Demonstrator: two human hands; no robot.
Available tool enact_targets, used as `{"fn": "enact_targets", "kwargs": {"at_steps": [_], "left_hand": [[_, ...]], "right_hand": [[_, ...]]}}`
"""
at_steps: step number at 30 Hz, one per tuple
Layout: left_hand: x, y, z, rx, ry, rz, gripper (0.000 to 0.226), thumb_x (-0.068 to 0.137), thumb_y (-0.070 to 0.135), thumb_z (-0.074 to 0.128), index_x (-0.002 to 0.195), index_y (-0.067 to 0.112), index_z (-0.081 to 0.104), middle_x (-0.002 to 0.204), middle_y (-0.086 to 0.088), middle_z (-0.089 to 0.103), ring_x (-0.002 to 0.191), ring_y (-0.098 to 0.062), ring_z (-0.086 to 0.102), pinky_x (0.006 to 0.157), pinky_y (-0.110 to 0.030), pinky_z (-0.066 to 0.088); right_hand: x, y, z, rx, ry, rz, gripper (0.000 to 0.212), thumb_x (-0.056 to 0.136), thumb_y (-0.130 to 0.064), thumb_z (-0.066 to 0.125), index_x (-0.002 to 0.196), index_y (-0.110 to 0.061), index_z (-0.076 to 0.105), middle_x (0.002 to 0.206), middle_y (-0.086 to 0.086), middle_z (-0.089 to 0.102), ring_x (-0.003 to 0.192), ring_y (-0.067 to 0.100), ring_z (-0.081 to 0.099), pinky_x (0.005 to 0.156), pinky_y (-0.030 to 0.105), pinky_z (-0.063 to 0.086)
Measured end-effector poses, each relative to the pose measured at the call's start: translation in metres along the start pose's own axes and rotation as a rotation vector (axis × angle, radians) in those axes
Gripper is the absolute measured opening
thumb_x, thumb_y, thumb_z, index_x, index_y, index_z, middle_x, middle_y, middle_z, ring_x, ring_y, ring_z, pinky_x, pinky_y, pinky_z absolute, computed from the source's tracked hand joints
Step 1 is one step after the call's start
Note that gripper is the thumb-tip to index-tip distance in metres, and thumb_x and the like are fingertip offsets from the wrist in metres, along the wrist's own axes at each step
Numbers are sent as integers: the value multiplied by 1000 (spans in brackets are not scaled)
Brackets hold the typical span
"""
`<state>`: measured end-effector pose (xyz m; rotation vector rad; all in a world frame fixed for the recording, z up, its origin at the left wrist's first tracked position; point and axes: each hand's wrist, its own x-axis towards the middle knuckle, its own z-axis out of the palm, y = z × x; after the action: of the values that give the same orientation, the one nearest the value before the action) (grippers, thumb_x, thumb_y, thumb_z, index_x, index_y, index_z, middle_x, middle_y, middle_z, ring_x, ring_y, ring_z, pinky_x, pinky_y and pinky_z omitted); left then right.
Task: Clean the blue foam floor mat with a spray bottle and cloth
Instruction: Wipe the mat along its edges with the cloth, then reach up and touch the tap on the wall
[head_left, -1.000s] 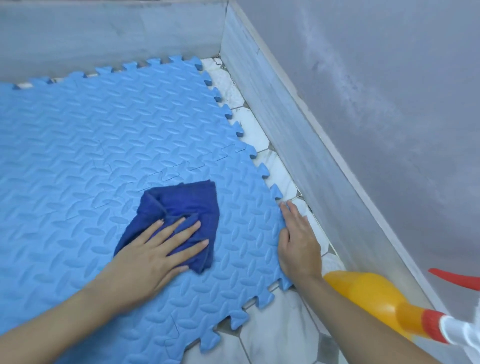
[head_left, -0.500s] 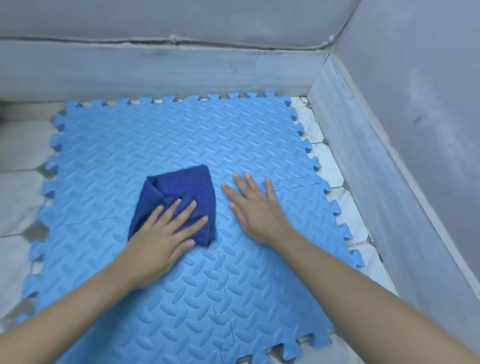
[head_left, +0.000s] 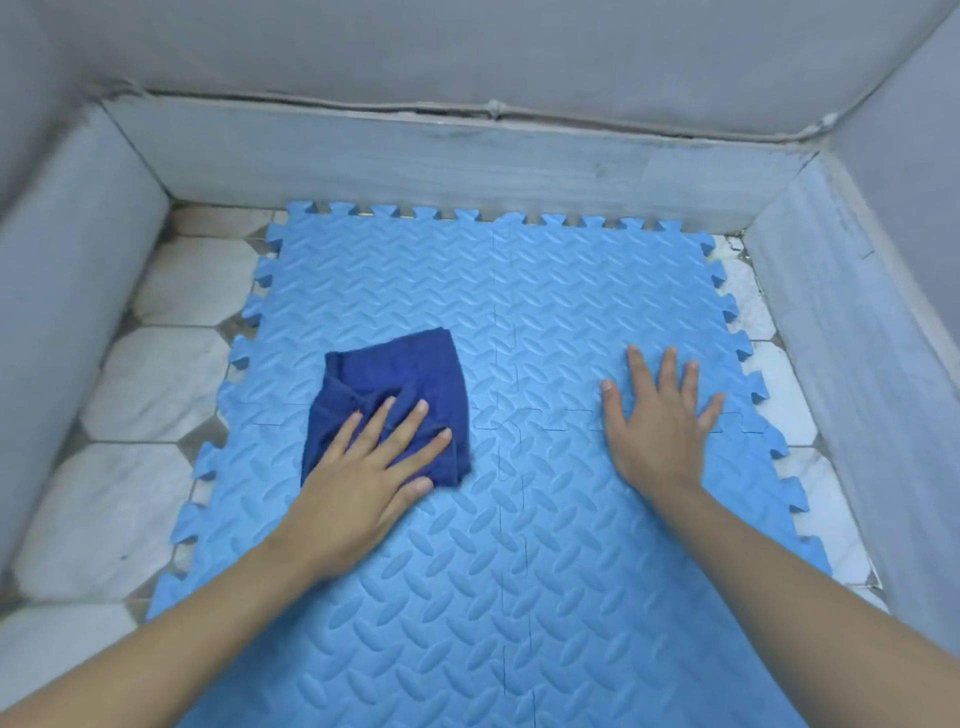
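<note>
Grey plastered walls with a pale skirting band (head_left: 467, 156) close in a small alcove on three sides, and its floor of white octagonal tiles (head_left: 156, 374) shows only as strips down the left and right. Nearly all of that floor is covered by the light blue foam floor mat (head_left: 545, 571), made of interlocking squares with toothed edges and an embossed leaf-like tread; faint seams cross near its middle. No spray bottle is in view.

A dark blue, crumpled terry cloth (head_left: 395, 374) lies on the mat left of centre. It looks soft and limp, likely to bunch or fold under a push, so it is best driven with a flat palm over its middle, not plucked by a corner. The mat appears light and springy, and its joined squares could shift or lift at the seams if rubbed hard, so weighting it with the free hand seems sensible. Its ribbed surface should grip the cloth and not let it skate.

The left hand (head_left: 363, 478) lies flat on the near part of the cloth, fingers straight and slightly fanned, pressing it down onto the foam without curling round it. The right hand (head_left: 660, 421) rests well apart on the right side of the mat, palm down with fingers spread wide, touching bare foam near a seam and holding nothing. Wiping looks under way, with much surface left.
</note>
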<state>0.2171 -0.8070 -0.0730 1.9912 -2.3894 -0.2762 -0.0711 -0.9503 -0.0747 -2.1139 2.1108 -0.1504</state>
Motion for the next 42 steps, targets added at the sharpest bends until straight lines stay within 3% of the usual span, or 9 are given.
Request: {"fn": "enact_targets", "kwargs": {"at_steps": [5, 11, 16, 20, 23, 29, 32, 35, 42], "left_hand": [[-13, 16, 3, 33, -60, 295, 52, 101, 54, 18, 150, 40, 19, 160, 9, 11, 148, -15, 6, 117, -41, 7], [48, -25, -7, -15, -23, -226, 64, 89, 65, 4, 150, 44, 3, 160, 13, -7, 148, -17, -11, 117, -45, -8], [19, -2, -23, -47, -208, -176, 75, 79, 75, -11, 148, 45, -12, 156, 13, -25, 145, -20, -23, 114, -43, -19], [27, -5, -91, -132, -493, -167, 69, 85, 75, 13, 145, 51, -11, 160, 14, -4, 149, -23, -2, 117, -51, 4], [62, -12, -178, -164, -304, -88, 66, 96, 59, 32, 145, 50, -11, 160, 8, 16, 143, -22, 27, 111, -40, 31], [121, -20, -335, 208, 258, -59, 74, 82, 62, -7, 149, 31, -17, 162, 1, 0, 149, -23, 2, 117, -48, 10], [131, -26, -375, 279, 347, -99, 76, 81, 60, -10, 149, 26, -16, 162, 1, 2, 148, -26, 2, 117, -50, 9], [131, -27, -396, 328, 330, -161, 69, 94, 59, 4, 150, 24, -17, 162, 0, -3, 148, -27, -2, 117, -51, 7], [120, -34, -394, 291, 262, -208, 68, 99, 55, 14, 149, 25, -20, 162, 0, -9, 148, -26, -7, 116, -53, 2]], "right_hand": [[0, 1, 2, -33, -10, -7, 61, 98, -56, 25, 154, -33, 18, 163, 9, 10, 150, 32, 0, 116, 61, -4], [3, 2, -4, -37, -95, -1, 62, 98, -58, 22, 154, -37, 10, 165, 3, 0, 150, 29, -8, 116, 58, -10], [4, 6, -28, -34, -298, -26, 65, 96, -64, 21, 153, -42, 0, 164, -2, -11, 150, 25, -14, 117, 56, -10], [15, -13, -83, 96, -506, 30, 67, 98, -57, 32, 154, -37, 2, 164, 2, -7, 151, 27, -6, 120, 53, 0], [38, -69, -167, 369, -150, -134, 65, 101, -46, 39, 156, -25, 10, 165, 6, 1, 151, 20, -1, 122, 43, 3], [90, -199, -387, 599, 528, -439, 65, 100, -28, 48, 153, -5, 18, 163, 10, 9, 151, 22, 4, 121, 34, 3], [109, -239, -445, 416, 548, -554, 67, 100, -32, 45, 154, -5, 15, 163, 9, 10, 151, 22, 5, 121, 37, 2], [127, -258, -457, 137, 364, -468, 71, 101, -46, 36, 154, -6, 12, 163, 7, 11, 151, 22, 3, 121, 45, -1], [139, -272, -467, -171, 405, -387, 48, 97, -39, 47, 133, -7, 42, 135, 13, 50, 133, 29, 38, 121, 45, 6]]}}
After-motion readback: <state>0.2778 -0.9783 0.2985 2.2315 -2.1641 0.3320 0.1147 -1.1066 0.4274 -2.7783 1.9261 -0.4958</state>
